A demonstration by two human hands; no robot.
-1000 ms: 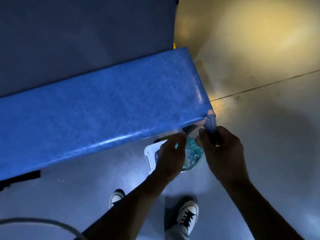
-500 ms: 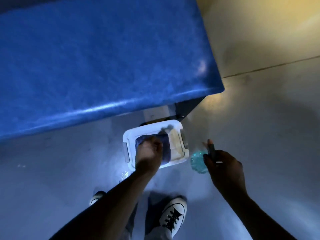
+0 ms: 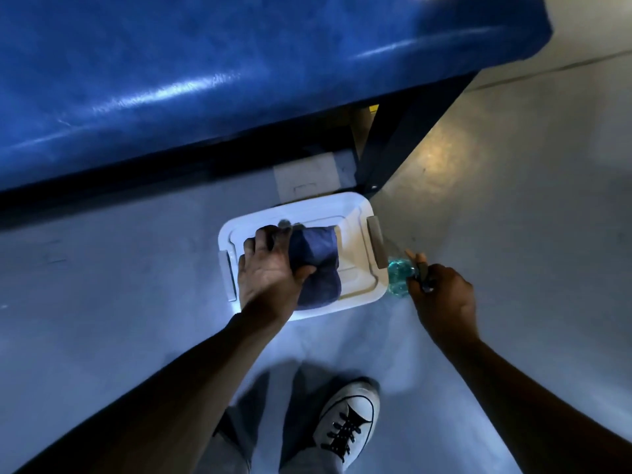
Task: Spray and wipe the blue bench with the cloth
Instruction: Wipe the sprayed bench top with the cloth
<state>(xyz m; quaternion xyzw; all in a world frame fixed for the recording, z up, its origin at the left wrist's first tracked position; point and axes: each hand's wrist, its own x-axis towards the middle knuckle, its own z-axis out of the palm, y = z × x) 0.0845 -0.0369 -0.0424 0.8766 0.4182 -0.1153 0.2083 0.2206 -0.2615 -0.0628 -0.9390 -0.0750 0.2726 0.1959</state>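
We take the white bin [image 3: 345, 206] on the floor [image 3: 119, 302] as our landmark. It sits just in front of the blue counter [image 3: 171, 63], close to the counter's dark leg [image 3: 393, 131], with grey handles on its two short sides.

Our left hand [image 3: 270, 271] reaches into the bin from the near side. Its grip is closed around the cloth [image 3: 316, 265], a dark blue bundle that lies inside the bin, toward its left half; the fingers curl over the cloth's left edge and the thumb presses on its near part. The right half of the bin's inside shows bare white.

Our right hand [image 3: 441, 295] is just to the right of the bin, beside its right handle. Its grip is wrapped around the head of the bottle [image 3: 398, 277], a clear bottle with teal liquid that hangs over the floor at the bin's right near corner. An orange tip pokes out past the fingers.

The counter fills the view beyond the bin, its padded top glossy. Nearer to us than the bin, a white shoe [image 3: 349, 419] with black laces stands on the floor.
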